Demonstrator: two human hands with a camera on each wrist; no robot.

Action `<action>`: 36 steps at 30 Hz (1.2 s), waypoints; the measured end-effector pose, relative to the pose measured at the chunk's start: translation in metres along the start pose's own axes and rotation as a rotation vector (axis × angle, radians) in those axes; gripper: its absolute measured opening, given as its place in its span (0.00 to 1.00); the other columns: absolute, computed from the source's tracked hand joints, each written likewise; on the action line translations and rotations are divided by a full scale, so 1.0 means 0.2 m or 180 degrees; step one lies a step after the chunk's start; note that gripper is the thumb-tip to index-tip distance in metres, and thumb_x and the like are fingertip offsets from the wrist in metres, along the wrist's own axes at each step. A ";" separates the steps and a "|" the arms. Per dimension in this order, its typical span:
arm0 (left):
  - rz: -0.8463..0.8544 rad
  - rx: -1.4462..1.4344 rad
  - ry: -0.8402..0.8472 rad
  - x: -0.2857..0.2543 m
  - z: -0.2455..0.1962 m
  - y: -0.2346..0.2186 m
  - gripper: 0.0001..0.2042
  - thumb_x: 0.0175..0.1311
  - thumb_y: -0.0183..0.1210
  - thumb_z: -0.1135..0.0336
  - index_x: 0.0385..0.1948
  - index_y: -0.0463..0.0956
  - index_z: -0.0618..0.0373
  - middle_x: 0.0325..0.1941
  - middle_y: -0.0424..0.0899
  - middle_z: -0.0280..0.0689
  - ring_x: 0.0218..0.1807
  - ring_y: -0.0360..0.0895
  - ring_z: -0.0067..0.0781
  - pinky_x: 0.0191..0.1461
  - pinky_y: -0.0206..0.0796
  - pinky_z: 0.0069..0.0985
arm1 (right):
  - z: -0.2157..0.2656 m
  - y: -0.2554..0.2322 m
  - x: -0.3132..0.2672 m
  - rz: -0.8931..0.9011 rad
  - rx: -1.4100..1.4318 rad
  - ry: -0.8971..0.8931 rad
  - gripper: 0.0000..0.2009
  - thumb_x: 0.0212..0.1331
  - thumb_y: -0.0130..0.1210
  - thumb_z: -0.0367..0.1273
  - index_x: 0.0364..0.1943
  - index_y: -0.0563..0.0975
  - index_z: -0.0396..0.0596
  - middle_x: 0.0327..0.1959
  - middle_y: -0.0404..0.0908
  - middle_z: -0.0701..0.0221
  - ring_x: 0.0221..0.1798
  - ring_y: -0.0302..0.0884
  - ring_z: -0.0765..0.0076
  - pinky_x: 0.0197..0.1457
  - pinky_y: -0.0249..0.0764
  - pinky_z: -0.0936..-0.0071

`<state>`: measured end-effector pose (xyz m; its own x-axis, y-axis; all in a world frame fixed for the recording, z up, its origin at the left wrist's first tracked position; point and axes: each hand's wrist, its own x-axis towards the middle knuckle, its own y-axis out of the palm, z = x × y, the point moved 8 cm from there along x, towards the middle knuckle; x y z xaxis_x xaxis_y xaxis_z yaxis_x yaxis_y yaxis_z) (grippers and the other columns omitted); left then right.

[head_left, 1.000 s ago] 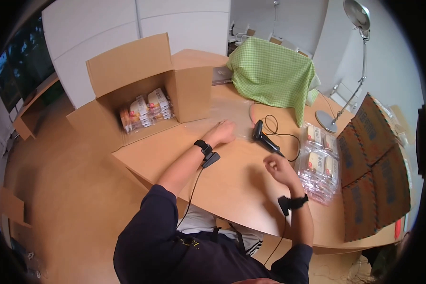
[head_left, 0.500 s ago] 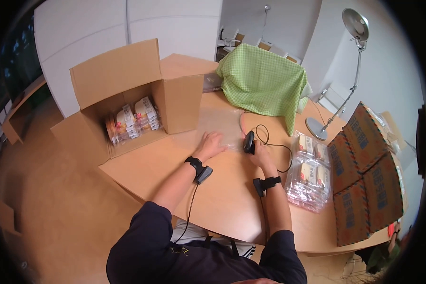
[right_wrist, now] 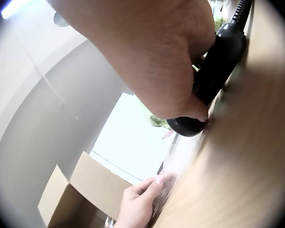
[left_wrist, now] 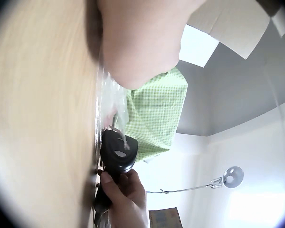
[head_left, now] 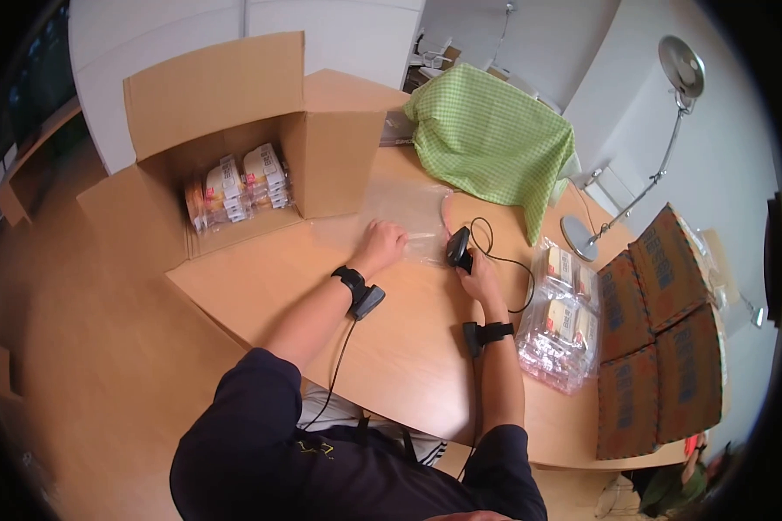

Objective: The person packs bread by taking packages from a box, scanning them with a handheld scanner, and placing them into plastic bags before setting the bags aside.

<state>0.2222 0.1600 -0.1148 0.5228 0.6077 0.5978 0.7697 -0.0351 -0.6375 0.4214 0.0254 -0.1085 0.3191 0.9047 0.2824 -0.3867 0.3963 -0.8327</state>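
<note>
In the head view my right hand (head_left: 480,282) grips a black barcode scanner (head_left: 459,247) by its handle, low over the wooden table. The right wrist view shows the thumb and fingers wrapped about the scanner's black handle (right_wrist: 221,61). Left of it, a clear plastic bag (head_left: 413,208) lies flat on the tabletop. My left hand (head_left: 381,247) rests at the bag's near edge with its fingers curled. Seen from the right wrist, the left hand (right_wrist: 138,202) has thumb and forefinger together at the plastic.
An open cardboard box (head_left: 339,165) with packaged food (head_left: 226,182) stands at the left. Wrapped packs (head_left: 565,317) lie at the right beside patterned cardboard (head_left: 660,339). A green checked cloth (head_left: 495,135) drapes something at the back, near a desk lamp (head_left: 579,236). The scanner's cable loops behind it.
My right hand has come left and taken hold of the scanner, turning it more upright. The left hand has spread over the bag's edge, then curled its fingers there.
</note>
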 end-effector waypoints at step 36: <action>0.0824 -0.2504 0.0147 -0.01 -0.10 0.11 0.08 0.63 0.57 0.71 0.39 0.82 0.63 0.44 0.84 0.40 0.50 0.78 0.32 0.55 0.69 0.28 | 0.22 -0.18 0.02 -0.0381 0.1015 -0.0419 0.22 0.57 0.52 0.23 0.59 0.70 0.41 0.36 0.83 0.58 0.42 0.83 0.53 0.46 0.78 0.64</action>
<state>0.2452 0.1420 -0.1213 0.7200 0.4714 0.5092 0.6454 -0.7245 -0.2418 0.3990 0.0209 -0.0558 0.2724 0.8531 0.4451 -0.6104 0.5108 -0.6054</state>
